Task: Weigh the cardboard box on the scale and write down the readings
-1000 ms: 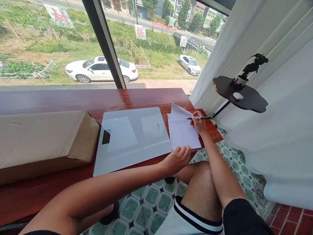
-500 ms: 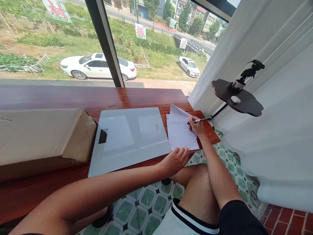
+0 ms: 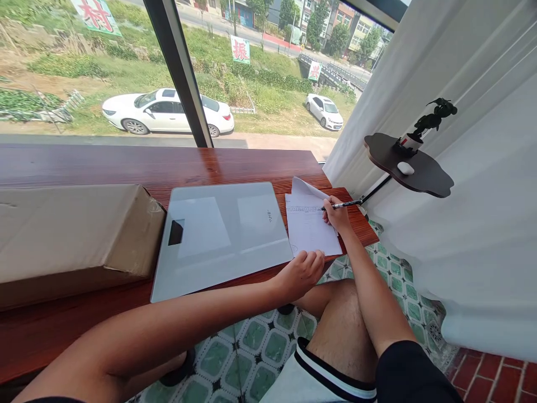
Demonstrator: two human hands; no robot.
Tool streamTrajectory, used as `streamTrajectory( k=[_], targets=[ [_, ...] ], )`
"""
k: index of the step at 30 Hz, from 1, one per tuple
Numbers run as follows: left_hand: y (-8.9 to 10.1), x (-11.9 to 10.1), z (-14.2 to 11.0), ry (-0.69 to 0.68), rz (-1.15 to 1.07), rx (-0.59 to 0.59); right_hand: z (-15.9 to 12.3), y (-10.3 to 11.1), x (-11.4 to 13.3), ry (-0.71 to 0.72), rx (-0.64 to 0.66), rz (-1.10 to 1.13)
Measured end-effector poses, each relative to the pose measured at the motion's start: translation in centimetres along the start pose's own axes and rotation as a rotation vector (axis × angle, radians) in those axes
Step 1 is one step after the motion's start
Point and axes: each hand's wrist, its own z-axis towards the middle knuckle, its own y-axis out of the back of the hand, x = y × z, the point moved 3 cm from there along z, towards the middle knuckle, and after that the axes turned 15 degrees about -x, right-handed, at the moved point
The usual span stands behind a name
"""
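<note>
A spiral notebook [image 3: 312,232] lies on the right end of the wooden table, its upper page curling at the far edge. Pinched in my right hand [image 3: 337,217] is a pen [image 3: 346,205], its tip at the page just below the spiral binding. Small faint writing shows on the paper, too fine to read. My left hand [image 3: 301,274] is closed at the notebook's near edge, fingers curled over it, with fingertips and thumb hidden. Left of the notebook sits a closed silver laptop [image 3: 226,240], just beyond my left forearm.
A cardboard box [image 3: 75,235] fills the left of the wooden table [image 3: 251,162]. To the right, a small dark shelf [image 3: 428,179] holds a potted plant [image 3: 411,140] and a white mouse [image 3: 405,168] beside a white curtain [image 3: 482,235]. A window stands behind the table.
The whole view has shifted very slightly. Both hands stay nearly in place, with the pen tip still at the same part of the page.
</note>
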Motion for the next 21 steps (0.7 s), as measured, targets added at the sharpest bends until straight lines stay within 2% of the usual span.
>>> streamTrajectory(
  k=[4,10,21],
  targets=[
    [0.31,0.06,0.15,0.000,0.018,-0.014,-0.10,0.00,0.19,0.005,0.009,-0.015],
    [0.34,0.04,0.15,0.004,-0.037,0.040,-0.09,0.02,0.26,-0.016,0.004,-0.044],
    [0.21,0.02,-0.01,-0.005,0.016,-0.003,-0.02,0.00,-0.04,-0.028,-0.010,-0.012]
  ],
)
